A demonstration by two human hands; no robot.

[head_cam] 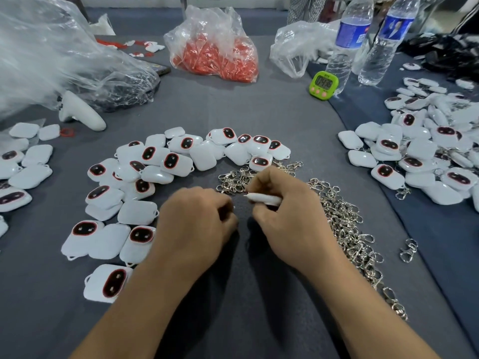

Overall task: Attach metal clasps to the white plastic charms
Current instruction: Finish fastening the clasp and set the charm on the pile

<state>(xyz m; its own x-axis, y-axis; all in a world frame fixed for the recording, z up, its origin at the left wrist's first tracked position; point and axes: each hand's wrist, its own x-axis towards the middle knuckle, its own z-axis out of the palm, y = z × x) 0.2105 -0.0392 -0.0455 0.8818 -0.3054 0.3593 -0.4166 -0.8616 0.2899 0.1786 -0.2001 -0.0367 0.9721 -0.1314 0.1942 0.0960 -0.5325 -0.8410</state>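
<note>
Our right hand (287,203) grasps one white charm (264,199) edge-on, fingers curled round it, over the middle of the bench (259,112); the charm's free end points toward our left hand (197,221), which lies just beside it with fingers curled inward; we cannot tell whether the left hand pinches anything. The metal clasps (344,224) lie in a loose heap that runs from just beyond the right hand toward the near right corner; one stray clasp (409,251) lies apart, nearer the right edge; loose charms (166,161) form an arc beyond and to the left of both hands; a second heap of charms (427,151) lies along the right edge, some with clasps attached. Toward the far edge we note a bag of red parts (215,53), a green timer (324,85) and two water bottles (346,47); the timer stands just beside the nearer bottle.
</note>
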